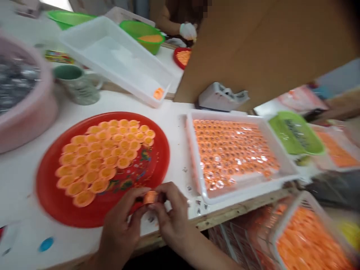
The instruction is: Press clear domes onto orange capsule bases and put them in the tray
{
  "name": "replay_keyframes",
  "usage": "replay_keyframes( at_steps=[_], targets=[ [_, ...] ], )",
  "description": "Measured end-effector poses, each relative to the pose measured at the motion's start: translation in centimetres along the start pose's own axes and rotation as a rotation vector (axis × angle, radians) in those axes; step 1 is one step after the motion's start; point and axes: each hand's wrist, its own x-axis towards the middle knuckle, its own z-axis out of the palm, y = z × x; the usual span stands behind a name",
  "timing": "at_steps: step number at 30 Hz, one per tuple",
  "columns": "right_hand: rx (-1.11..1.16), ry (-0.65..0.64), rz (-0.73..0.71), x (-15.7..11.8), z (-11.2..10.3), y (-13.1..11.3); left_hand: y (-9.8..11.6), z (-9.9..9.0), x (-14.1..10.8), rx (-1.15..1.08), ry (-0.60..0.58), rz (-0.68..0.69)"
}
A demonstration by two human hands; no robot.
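Between my two hands, over the front edge of a red oval tray (160, 168), is a small orange plastic cup-shaped part (150, 197). My left hand (123, 221) pinches it from the left with thumb and forefinger. From the other side my right hand (173, 213) grips it too, its thumb low against the part. Many similar round orange pieces (95, 165) lie in rows on the red tray, hollow side up. To the right, a white rectangular tray (198, 180) holds rows of orange pieces with shiny clear tops (230, 150).
A pink tub (47, 101) of clear shiny parts stands left, near a green mug (84, 88). Behind lie a white bin (112, 56) and green bowls. A crate of orange parts (312, 240) sits low right. A co-worker's gloved hand (188, 31) shows beyond the cardboard (253, 48).
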Motion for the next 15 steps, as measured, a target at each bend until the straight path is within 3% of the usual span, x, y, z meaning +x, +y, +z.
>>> replay_keyframes(
  at_steps=[3,6,11,13,15],
  targets=[
    [0.056,0.073,0.018,1.0,-0.3,0.4,-1.3,1.3,0.3,-0.013,0.001,-0.116],
    [0.184,0.146,0.095,1.5,-0.8,0.1,-1.2,2.2,0.6,-0.126,-0.025,-0.192],
    [0.143,0.186,0.112,1.2,-1.1,-0.2,0.7,3.0,1.4,-0.091,-0.049,-0.147],
    [0.153,0.171,0.123,1.4,-2.7,-0.1,1.6,3.7,1.9,-0.056,-0.107,-0.118],
    [0.129,0.153,0.15,1.7,-6.5,0.2,2.3,4.5,2.5,-0.06,-0.189,-0.082]
  ],
)
